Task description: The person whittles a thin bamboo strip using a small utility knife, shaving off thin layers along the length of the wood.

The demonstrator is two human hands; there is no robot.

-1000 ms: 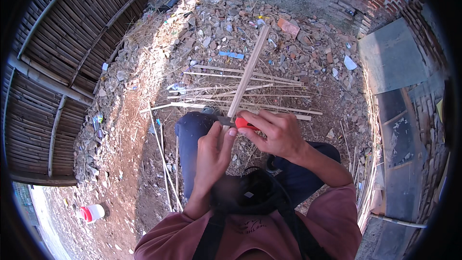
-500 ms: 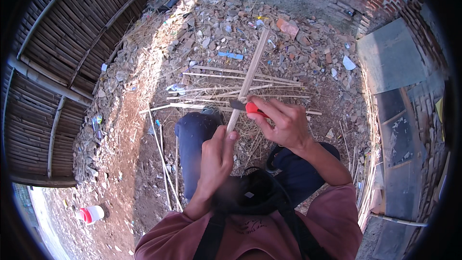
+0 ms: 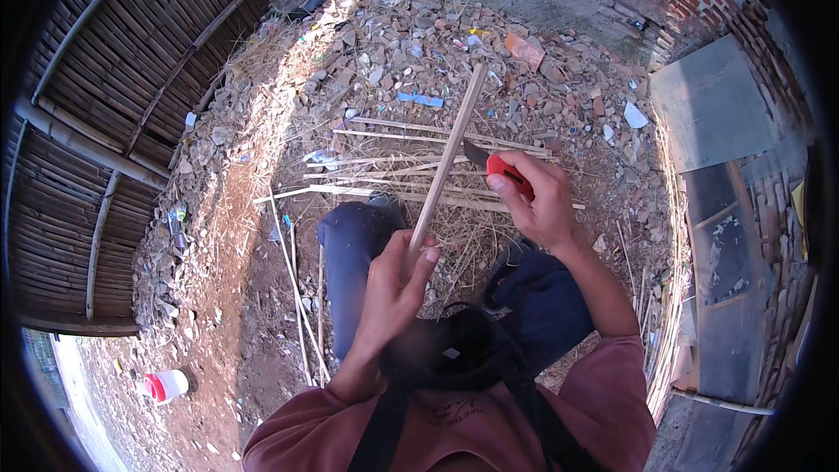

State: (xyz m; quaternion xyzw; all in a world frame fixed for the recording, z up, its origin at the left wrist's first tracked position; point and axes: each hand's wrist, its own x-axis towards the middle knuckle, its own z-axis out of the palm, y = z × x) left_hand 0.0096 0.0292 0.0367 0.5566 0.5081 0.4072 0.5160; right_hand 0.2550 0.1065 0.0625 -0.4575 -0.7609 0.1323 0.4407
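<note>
My left hand (image 3: 391,284) is closed round the lower end of a pale strip (image 3: 450,150) that looks like split bamboo or wood, with my thumb laid along its near side. The strip slants up and away from me, over the ground just beyond my knees, its far end free in the air. My right hand (image 3: 542,207) is wrapped round the red handle of a knife (image 3: 511,177), the dark blade (image 3: 474,155) pointing up and left toward the strip's right side; from this angle I can't quite tell whether the tip touches the wood or sits just clear of it. I judge the strip light and fairly stiff, with some spring along its length and dry enough not to slip, though its edges could splinter and it may split along the grain if forced. The low end is a sound place to hold it, fingers behind and thumb in front, well below the blade. Thinner strips (image 3: 341,190) lie scattered beyond it, and I'd expect those to bend or snap more readily.
</note>
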